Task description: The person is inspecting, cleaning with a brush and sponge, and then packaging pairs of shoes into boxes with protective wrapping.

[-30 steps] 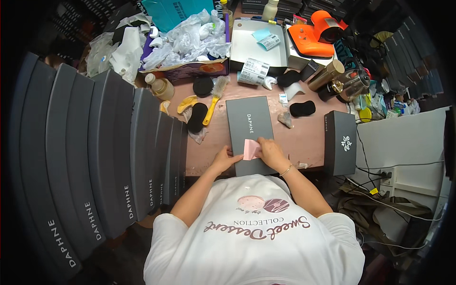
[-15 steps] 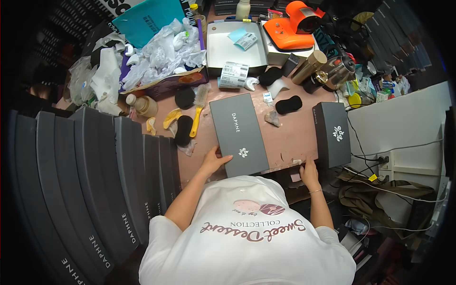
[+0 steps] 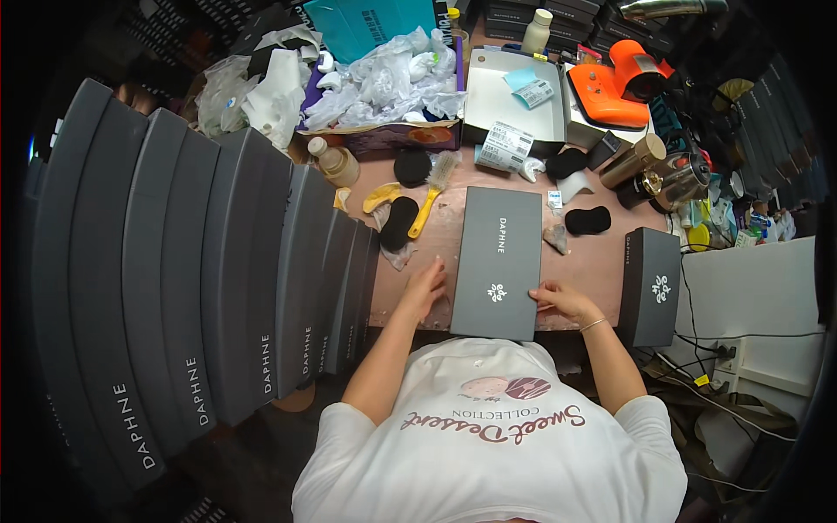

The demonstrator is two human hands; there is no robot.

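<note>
A closed grey shoe box (image 3: 499, 261) with white markings on its lid lies at the front of the table, its long sides running away from me. My right hand (image 3: 565, 302) is at the box's right edge, thumb and fingers closed on it. Left of the box, a little apart from it, my left hand (image 3: 425, 288) is open and holds nothing. A second dark grey shoe box (image 3: 649, 288) stands at the table's right end.
Tall stacks of grey boxes (image 3: 231, 279) fill the left side. Behind are a yellow-handled brush (image 3: 425, 213), black pads (image 3: 588, 220), a label roll (image 3: 504, 146), an orange device (image 3: 610, 96) and a carton of crumpled plastic (image 3: 384, 135). Cables (image 3: 697, 344) hang at right.
My left hand has let go of the box's left edge. My right hand has come from the table's front edge to the box's right side. The box lies straighter, and the view has shifted.
</note>
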